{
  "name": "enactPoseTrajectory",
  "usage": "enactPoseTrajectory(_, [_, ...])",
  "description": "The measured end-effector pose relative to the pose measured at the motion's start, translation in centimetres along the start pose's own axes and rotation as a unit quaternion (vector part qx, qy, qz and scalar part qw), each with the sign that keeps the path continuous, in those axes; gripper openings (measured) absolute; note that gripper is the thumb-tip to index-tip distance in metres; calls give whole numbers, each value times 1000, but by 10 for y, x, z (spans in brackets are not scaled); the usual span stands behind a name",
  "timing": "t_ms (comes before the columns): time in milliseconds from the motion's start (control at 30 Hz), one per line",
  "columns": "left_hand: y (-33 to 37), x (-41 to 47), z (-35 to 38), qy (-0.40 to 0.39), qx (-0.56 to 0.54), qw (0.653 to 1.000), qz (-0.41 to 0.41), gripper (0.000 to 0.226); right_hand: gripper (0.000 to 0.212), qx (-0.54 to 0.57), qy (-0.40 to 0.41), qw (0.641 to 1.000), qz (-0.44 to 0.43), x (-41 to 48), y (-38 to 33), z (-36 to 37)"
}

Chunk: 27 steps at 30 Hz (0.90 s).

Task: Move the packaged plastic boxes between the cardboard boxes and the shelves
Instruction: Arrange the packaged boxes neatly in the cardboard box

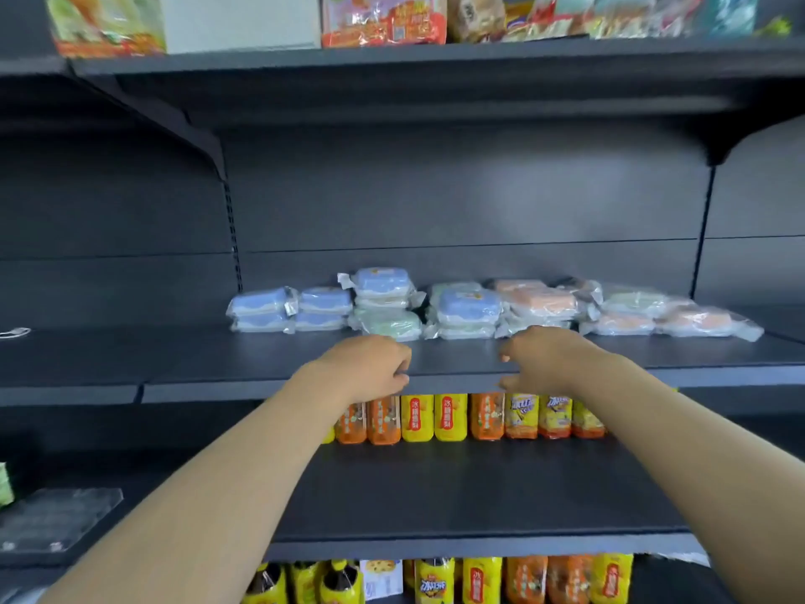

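Several packaged plastic boxes lie in low stacks along the back of a dark shelf: blue ones at the left, a green one and a blue one in the middle, orange ones and pale green ones to the right. My left hand and my right hand reach over the shelf's front part, just short of the boxes. Both hands have loosely curled fingers and hold nothing. No cardboard box is in view.
Yellow and orange drink bottles stand on the shelf below, and more bottles on the lowest shelf. Snack bags fill the top shelf. The shelf's left part is bare.
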State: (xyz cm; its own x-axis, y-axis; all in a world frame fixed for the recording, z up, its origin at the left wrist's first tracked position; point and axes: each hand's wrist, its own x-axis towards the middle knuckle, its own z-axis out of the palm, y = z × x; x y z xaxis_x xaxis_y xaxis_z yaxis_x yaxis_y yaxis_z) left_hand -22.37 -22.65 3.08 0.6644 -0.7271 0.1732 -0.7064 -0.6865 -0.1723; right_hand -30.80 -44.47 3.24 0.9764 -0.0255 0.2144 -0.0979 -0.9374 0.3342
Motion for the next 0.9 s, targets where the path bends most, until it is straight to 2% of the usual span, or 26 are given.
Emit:
enactPoseTrajectory(133, [-19, 28, 7, 18, 16, 1000, 19, 21, 41, 23, -15, 999, 36, 48, 14, 5])
enactPoseTrajectory(367, [-80, 109, 19, 34, 29, 999, 24, 28, 44, 140, -15, 983, 120, 135, 42, 33])
enactPoseTrajectory(567, [-104, 155, 36, 44, -12, 999, 0, 26, 44, 99, -10, 979, 178, 184, 57, 56])
enactPoseTrajectory(700, [-114, 177, 43, 58, -28, 998, -23, 29, 51, 164, 25, 958, 235, 216, 62, 71])
enactPoseTrajectory(900, [-120, 195, 59, 47, -55, 995, -66, 27, 70, 196, -1, 942, 273, 242, 65, 104])
